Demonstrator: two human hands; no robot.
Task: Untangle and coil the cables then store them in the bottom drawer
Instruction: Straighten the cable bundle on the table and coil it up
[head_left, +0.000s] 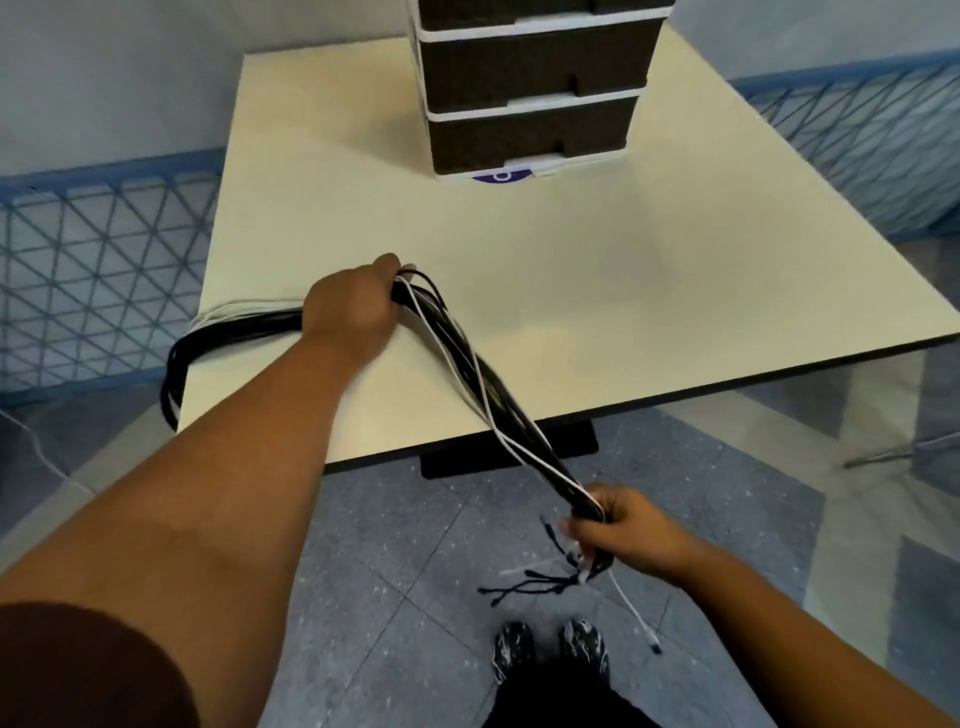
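Cream laminate table (571, 291) carries a closed drawer unit (530, 88), bottom drawer (530, 137) shut. A limp bundle of black and white cables (467, 358) stretches taut between fists: left hand (353, 306) clamps it on the tabletop, right hand (618, 530) grips near the loose plugs. Light and floppy, it looks best gathered mid-bundle.

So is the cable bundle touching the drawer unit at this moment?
Apart. The head view shows bare table between the cable bundle and the drawer unit.
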